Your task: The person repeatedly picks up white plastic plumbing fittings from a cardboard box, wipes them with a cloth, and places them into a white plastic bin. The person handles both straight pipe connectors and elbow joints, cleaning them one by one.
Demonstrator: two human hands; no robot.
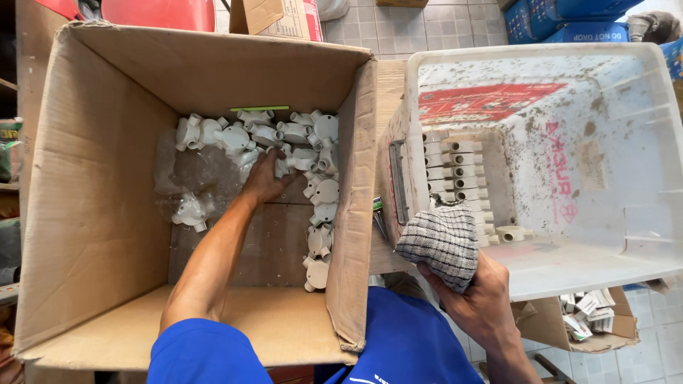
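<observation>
White moulded plastic conduit junction fittings (284, 139), round-bodied with short tubular outlets, heaped loose along the far and right sides of the floor of a large open brown cardboard box (92, 213). Left hand (265, 178) reached deep into the box, palm down on the heap, fingers curled over one or two fittings at the middle of the pile; whether a fitting is actually clasped cannot be told, fingertips hidden. Judged light, rigid and smooth, hence prone to slip and to snag by the outlets on neighbouring pieces; best taken around the round body or by one outlet stub, unlikely to break under ordinary handling. Crumpled clear plastic film (192, 188) lying just left of the hand, a few more fittings on it. Right hand (478, 302) outside the box, clenched on a black-and-white checked cloth (442, 242), held at the near rim of a stained translucent white plastic tub (640, 249). Inside the tub, similar white fittings (455, 174) stacked in rows against its left wall, one round piece apart. Small cardboard carton of white parts (590, 316) on the tiled floor below the tub.
</observation>
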